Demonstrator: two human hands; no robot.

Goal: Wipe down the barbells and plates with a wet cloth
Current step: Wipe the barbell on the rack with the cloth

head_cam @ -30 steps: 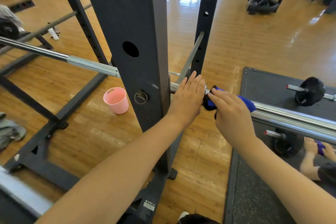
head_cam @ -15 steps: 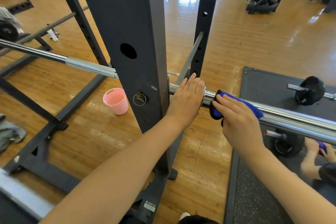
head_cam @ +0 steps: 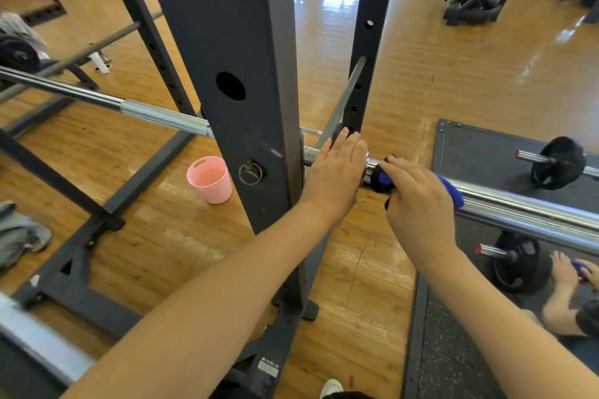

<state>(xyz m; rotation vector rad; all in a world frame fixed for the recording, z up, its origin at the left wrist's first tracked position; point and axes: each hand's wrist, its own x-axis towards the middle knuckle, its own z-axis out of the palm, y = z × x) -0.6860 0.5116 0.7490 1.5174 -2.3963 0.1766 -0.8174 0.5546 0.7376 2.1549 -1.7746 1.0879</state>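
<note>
My left hand (head_cam: 335,176) lies flat with straight fingers over the barbell (head_cam: 525,204) just beside the rack upright (head_cam: 240,74), pressing on it. My right hand (head_cam: 418,201) has its grip curled round the blue cloth (head_cam: 449,189), which is wrapped on the bar's chrome sleeve right next to the collar. The bar runs through the rack, left to right. A pink cup (head_cam: 210,180) stands on the wooden floor (head_cam: 421,74) near the upright.

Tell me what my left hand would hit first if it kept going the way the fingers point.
Most likely the rear rack upright: the left hand lies on the barbell, fingers pointing at it. Depth is unclear.
</note>
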